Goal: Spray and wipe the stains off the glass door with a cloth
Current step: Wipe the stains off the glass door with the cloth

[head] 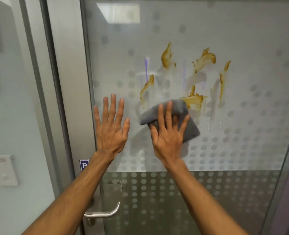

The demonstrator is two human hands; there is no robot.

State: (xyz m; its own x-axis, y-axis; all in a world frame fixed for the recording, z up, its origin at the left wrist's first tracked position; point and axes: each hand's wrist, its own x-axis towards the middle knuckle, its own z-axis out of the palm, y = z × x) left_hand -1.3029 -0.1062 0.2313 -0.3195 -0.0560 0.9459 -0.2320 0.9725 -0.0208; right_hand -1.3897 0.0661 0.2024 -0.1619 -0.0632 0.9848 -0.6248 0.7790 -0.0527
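Head view: right hand (168,133) presses cloth (189,128) (grey) below stains (193,99)

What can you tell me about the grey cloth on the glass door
The grey cloth looks like soft microfibre, bunched and folded, not spread flat. The right hand presses it flat-palmed against the frosted, dotted glass door, fingers splayed over its middle. Its upper edge meets the lowest brown stain; the other smears sit above, unwiped. Its edges look slightly blurred. The left hand rests on the glass beside it, not touching it.
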